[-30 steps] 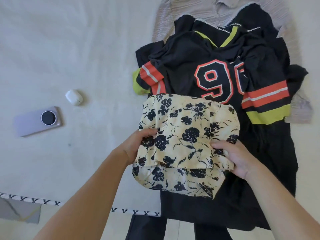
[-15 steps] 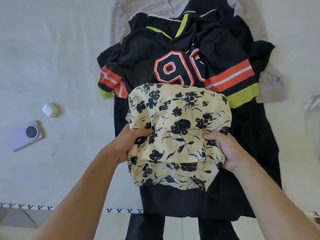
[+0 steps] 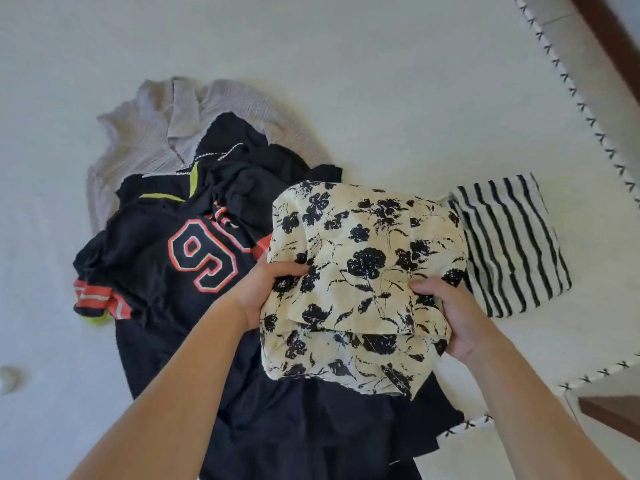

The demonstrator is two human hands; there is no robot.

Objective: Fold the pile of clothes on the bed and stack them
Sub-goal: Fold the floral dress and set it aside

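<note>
Folded floral top heading for the stack.
Left hand (image 3: 266, 289) and right hand (image 3: 450, 313) grip the floral top (image 3: 360, 271), now carried rightward off the jersey pile (image 3: 180, 251) toward the folded striped shirt (image 3: 509, 244) on the bed (image 3: 381, 81).

Both hands held a folded floral top (image 3: 363, 282) above the bed (image 3: 381, 81). Left hand (image 3: 263, 292) gripped its left edge, thumb on top; right hand (image 3: 450, 317) gripped its right edge, fingers curled under. The top's far right side overlapped a folded striped top (image 3: 512, 244) lying flat on the bed. Left of it lay the pile: black jersey (image 3: 166, 258) with orange-outlined number, orange and yellow sleeve bands; grey shirt (image 3: 152, 133) under it at the far side; more black cloth (image 3: 304, 438) toward the near edge. Small white object (image 3: 7, 377) at left frame edge, cut off. Bed edge had black cross stitching (image 3: 585, 109).
</note>
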